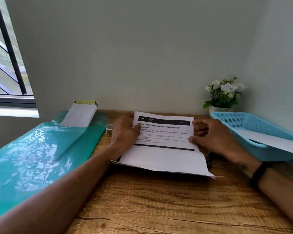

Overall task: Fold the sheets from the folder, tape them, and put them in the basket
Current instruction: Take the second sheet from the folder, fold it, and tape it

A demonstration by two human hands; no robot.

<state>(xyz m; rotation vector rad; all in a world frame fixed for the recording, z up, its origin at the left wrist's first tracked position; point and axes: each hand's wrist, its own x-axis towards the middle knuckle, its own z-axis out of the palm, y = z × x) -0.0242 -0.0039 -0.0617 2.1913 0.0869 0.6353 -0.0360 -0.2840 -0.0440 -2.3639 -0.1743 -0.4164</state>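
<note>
Printed sheet [164,146] lengthwise toward wall, header far, both hands pinching edges

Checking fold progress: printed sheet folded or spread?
Mid-fold: printed sheet has its top part bent up, pinched by left hand and right hand.

The sheet [162,132] bore a black band along its top with "3797" in white at the left. Below the band ran a bold heading, "Portion mixed nuts into small resealable bags". A small bold line beneath it ended in "SETUP"; its first word was hidden. The body text under that, and the small white print elsewhere in the band, were too small to read.
</note>
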